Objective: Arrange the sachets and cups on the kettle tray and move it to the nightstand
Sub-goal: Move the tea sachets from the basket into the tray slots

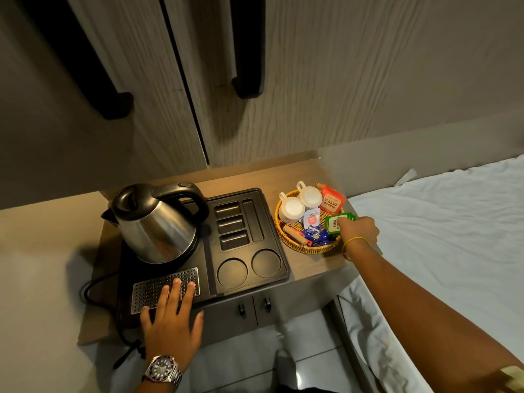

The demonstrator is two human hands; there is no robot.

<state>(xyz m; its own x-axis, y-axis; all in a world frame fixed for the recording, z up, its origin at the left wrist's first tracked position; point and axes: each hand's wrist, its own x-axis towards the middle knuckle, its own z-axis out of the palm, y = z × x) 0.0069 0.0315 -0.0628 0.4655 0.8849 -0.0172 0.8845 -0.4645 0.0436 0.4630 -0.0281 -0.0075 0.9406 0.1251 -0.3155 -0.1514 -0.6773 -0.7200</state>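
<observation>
A black kettle tray lies on a wooden nightstand top, with a steel kettle on its left half, empty sachet slots and two empty round cup wells. To its right a woven basket holds two white cups upside down, a red Assam sachet, a white sachet, blue sachets and a green sachet. My right hand is in the basket, fingers pinched on the green sachet. My left hand rests flat, fingers apart, on the tray's perforated metal grille.
Tall wardrobe doors with dark handles rise behind the nightstand. A bed with white sheets lies to the right. The kettle's black cord trails off the left front. Two small cabinet knobs sit below the tray.
</observation>
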